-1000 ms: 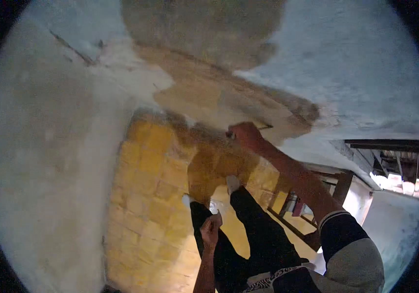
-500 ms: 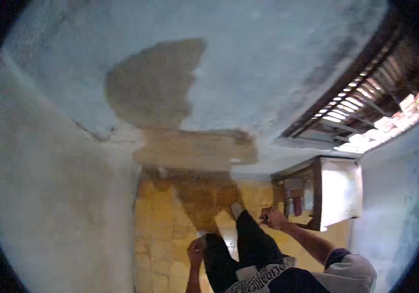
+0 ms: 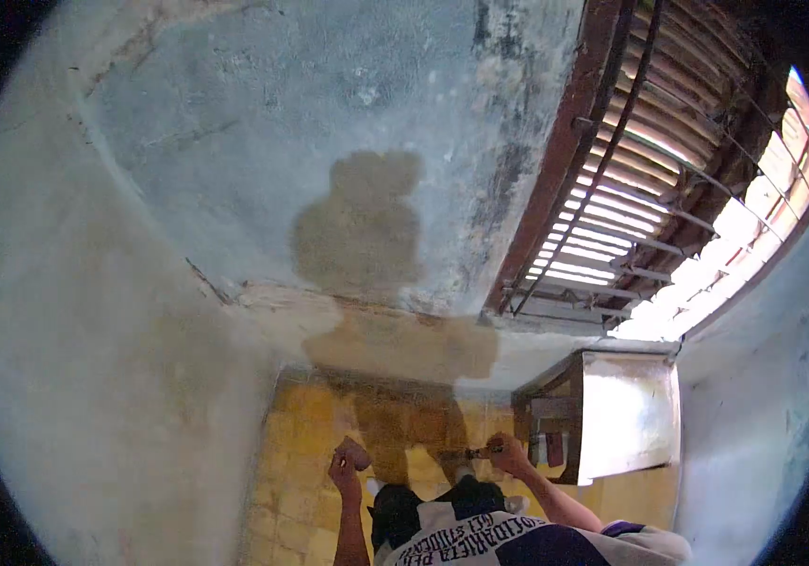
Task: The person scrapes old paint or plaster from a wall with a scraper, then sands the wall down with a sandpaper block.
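Observation:
My left hand (image 3: pixel 341 464) is raised over the yellow floor at the lower middle of the head view. Its fingers close around a small rounded, pinkish-brown thing (image 3: pixel 357 457), whose kind I cannot tell. Further right, my right hand (image 3: pixel 510 453) grips a slim tool with a dark handle (image 3: pixel 473 454); a thin part points left, toward the other hand. Both hands are held apart, in front of my body, above my dark trousers (image 3: pixel 395 514).
A wooden cabinet with a pale, brightly lit top (image 3: pixel 629 415) stands at the right, close to my right hand. Above it is a barred, slatted window (image 3: pixel 612 217). A weathered blue wall (image 3: pixel 234 151) bearing my shadow rises ahead, and yellow tiles (image 3: pixel 282 472) cover the floor.
The view has tilted up, showing more wall and window. Both hands have risen in front of my body, and the things in them now show more plainly.

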A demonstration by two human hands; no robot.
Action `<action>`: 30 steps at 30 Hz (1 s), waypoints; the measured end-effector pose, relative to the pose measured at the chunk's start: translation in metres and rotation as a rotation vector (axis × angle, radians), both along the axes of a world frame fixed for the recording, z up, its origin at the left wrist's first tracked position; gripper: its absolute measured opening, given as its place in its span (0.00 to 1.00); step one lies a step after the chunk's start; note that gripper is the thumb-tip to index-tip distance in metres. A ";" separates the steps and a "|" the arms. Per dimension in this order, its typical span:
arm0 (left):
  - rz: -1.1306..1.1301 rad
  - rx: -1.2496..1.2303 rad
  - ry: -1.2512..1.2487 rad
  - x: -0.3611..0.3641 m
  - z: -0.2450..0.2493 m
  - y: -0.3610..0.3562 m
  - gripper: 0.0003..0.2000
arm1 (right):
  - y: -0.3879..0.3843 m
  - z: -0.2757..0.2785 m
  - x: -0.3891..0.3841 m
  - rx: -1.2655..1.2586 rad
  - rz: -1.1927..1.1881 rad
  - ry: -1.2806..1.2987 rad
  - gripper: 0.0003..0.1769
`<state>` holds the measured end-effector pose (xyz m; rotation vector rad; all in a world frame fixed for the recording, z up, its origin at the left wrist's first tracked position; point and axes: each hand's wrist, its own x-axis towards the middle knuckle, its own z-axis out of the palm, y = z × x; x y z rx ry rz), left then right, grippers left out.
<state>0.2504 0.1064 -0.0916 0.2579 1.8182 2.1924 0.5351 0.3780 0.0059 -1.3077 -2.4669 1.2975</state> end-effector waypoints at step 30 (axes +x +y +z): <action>0.320 0.061 -0.522 0.169 0.057 0.038 0.16 | 0.050 -0.012 0.040 -0.002 0.160 0.457 0.19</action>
